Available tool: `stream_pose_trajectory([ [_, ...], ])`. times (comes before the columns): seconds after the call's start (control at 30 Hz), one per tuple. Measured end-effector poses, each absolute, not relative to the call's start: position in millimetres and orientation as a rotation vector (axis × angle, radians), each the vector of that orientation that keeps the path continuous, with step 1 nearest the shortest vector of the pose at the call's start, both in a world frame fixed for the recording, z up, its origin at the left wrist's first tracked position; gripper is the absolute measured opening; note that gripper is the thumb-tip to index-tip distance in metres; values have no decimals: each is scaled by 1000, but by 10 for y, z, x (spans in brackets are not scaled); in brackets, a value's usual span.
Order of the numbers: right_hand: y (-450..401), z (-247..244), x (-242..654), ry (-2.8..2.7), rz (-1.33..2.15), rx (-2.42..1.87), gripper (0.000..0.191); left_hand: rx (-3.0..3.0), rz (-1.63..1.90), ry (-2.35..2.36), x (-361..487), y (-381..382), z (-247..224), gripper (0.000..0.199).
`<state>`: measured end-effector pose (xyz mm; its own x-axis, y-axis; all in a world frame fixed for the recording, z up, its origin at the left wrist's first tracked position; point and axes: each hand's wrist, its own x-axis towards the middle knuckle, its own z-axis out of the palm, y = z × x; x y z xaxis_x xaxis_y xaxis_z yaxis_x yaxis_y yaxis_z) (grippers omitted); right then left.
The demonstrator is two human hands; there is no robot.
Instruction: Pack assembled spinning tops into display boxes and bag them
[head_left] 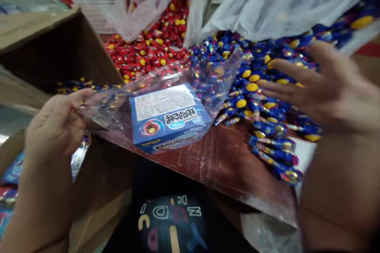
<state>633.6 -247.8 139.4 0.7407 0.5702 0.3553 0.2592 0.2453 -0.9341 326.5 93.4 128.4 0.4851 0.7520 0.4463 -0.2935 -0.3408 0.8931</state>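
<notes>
Left hand (56, 126): pinching clear plastic (108, 111) | Right hand (334, 89): spread wide, near blue-wrapped pieces (268, 124)

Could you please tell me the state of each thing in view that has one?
Plastic film: wrinkled, gripped at one edge
Left hand: closed on the film
Right hand: open, fingers spread, empty
Blue box: closed on the sides that show
Carton: open
Red pieces: loose, heaped
Blue pieces: loose, heaped

The box (169, 116) lies amid plastic film (108, 114); carton (96, 45) left; wrapped pieces (252, 87) behind and right
</notes>
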Motion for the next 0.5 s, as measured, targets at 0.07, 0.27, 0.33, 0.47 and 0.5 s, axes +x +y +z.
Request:
stream_pose_trajectory([
  [0.07,-2146,1382,6344,-817,244,-1321,44,1574,1142,369,3275,957,1206,46],
  [0.27,-1365,1089,6691,-939,241,-1198,58,1656,1331,300,3318,890,1019,39],
  [0.33,-1298,944,6831,-946,218,-1092,59,1664,1388,391,3344,906,915,38],
  [0.47,-1301,614,6886,-703,190,-1180,51,1615,1380,647,3481,994,615,35],
  [0.5,-1299,520,6877,-646,213,-1245,52,1566,1346,715,3528,1011,524,36],
])
